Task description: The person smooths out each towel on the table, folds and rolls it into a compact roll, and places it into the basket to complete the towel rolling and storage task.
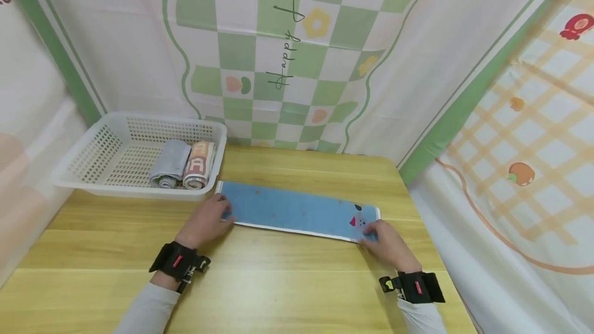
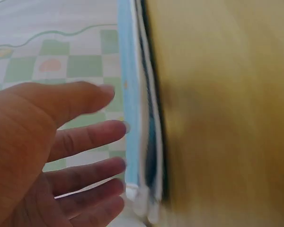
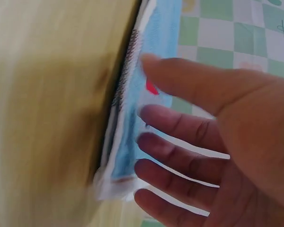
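Note:
A blue towel (image 1: 287,210) with white edges lies folded into a long strip on the table. Its left end is under the fingertips of my left hand (image 1: 209,220), while my right hand (image 1: 387,244) touches the right end, beside a small printed face with a red patch. In the left wrist view the fingers (image 2: 92,137) are loosely extended and spread at the towel's surface, and the stacked layers show at its edge. The right wrist view has the fingers (image 3: 175,146) spread in the same way, fingertips right at the towel.
A white plastic basket (image 1: 134,189) stands at the back left of the wooden table (image 1: 278,282). Inside it are a rolled grey towel (image 1: 170,161) and a rolled patterned towel (image 1: 199,164). A checked curtain (image 1: 278,66) hangs behind the table.

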The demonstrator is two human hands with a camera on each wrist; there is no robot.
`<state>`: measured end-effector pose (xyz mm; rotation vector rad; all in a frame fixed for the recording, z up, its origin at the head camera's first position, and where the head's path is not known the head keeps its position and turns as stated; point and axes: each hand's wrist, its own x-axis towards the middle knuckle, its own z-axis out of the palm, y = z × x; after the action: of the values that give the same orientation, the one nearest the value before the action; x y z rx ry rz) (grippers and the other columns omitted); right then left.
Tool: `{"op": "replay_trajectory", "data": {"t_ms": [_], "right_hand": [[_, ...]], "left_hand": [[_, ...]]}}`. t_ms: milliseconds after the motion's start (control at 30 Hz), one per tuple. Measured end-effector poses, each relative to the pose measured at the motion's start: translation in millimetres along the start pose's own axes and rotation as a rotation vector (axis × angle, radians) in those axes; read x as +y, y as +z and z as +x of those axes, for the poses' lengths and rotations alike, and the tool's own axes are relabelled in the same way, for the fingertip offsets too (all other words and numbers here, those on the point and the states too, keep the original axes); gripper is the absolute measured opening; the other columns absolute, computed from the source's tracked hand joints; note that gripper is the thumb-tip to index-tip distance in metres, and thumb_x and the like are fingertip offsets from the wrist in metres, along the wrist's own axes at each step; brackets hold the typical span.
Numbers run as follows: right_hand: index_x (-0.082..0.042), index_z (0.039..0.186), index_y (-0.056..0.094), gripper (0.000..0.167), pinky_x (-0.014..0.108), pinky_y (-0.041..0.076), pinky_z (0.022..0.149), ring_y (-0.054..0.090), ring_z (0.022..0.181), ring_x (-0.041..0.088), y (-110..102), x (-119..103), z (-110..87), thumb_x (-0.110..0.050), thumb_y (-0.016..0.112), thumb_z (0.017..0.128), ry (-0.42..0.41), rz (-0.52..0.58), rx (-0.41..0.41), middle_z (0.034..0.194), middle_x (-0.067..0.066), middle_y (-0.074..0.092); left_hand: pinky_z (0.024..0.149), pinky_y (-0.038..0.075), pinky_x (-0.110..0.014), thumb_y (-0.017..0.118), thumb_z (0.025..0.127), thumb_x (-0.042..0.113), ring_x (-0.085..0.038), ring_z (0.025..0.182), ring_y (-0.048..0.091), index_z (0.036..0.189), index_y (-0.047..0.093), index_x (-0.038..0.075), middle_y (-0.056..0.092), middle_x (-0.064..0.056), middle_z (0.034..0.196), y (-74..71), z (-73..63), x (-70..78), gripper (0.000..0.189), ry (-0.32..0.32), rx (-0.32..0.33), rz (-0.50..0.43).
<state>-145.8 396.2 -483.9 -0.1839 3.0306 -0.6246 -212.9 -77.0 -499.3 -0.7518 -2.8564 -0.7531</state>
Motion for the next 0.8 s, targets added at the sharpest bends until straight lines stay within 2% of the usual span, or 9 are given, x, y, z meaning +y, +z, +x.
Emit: {"op": "replay_trajectory", "data": {"t_ms": [133, 267, 367, 600, 800], "right_hand": [[0.008, 0.119, 0.067, 0.034, 0.055, 0.052, 0.092, 0.063, 0.106, 0.039, 3.0, -6.7, 10.4, -0.015, 0.072, 0.094, -0.025, -0.005, 0.021, 0.115, 0.025, 0.063], [0.014, 0.133, 0.056, 0.049, 0.058, 0.051, 0.096, 0.06, 0.112, 0.047, 8.3, -11.3, 19.7, -0.017, 0.068, 0.097, -0.001, -0.026, 0.006, 0.127, 0.036, 0.056], [0.017, 0.132, 0.055, 0.05, 0.059, 0.051, 0.094, 0.06, 0.111, 0.049, 12.1, -10.7, 25.2, -0.016, 0.068, 0.097, 0.026, -0.038, 0.012, 0.127, 0.039, 0.054], [0.016, 0.124, 0.059, 0.042, 0.055, 0.053, 0.086, 0.06, 0.099, 0.04, 16.4, -0.8, 36.1, -0.015, 0.067, 0.097, 0.056, -0.054, 0.045, 0.116, 0.033, 0.056], [0.016, 0.122, 0.061, 0.038, 0.056, 0.052, 0.09, 0.062, 0.104, 0.043, 9.2, 2.9, 40.5, -0.014, 0.065, 0.098, 0.063, -0.041, 0.059, 0.117, 0.033, 0.062]], "left_hand": [[0.104, 0.047, -0.058, 0.075, 0.09, 0.014, -0.047, 0.124, 0.055, 0.109, 0.072, -0.002, 0.061, -0.03, 0.13, 3.7, 8.6, 2.1, 0.025, 0.012, 0.028, 0.03], [0.108, 0.042, -0.06, 0.073, 0.091, 0.014, -0.05, 0.13, 0.051, 0.123, 0.067, -0.005, 0.056, -0.034, 0.137, 8.9, 11.9, 2.8, 0.037, -0.018, -0.012, 0.048], [0.107, 0.044, -0.059, 0.071, 0.092, 0.013, -0.051, 0.128, 0.053, 0.125, 0.065, -0.007, 0.056, -0.035, 0.136, 13.0, 10.3, 3.7, 0.039, -0.037, -0.035, 0.049], [0.108, 0.043, -0.06, 0.07, 0.093, 0.013, -0.051, 0.129, 0.052, 0.126, 0.065, -0.007, 0.055, -0.034, 0.137, 18.4, 5.4, 6.0, 0.039, -0.051, -0.034, 0.018], [0.113, 0.038, -0.06, 0.068, 0.096, 0.014, -0.05, 0.132, 0.049, 0.128, 0.065, -0.005, 0.054, -0.033, 0.14, 18.5, 4.0, 6.8, 0.038, -0.047, -0.062, 0.007]]}}
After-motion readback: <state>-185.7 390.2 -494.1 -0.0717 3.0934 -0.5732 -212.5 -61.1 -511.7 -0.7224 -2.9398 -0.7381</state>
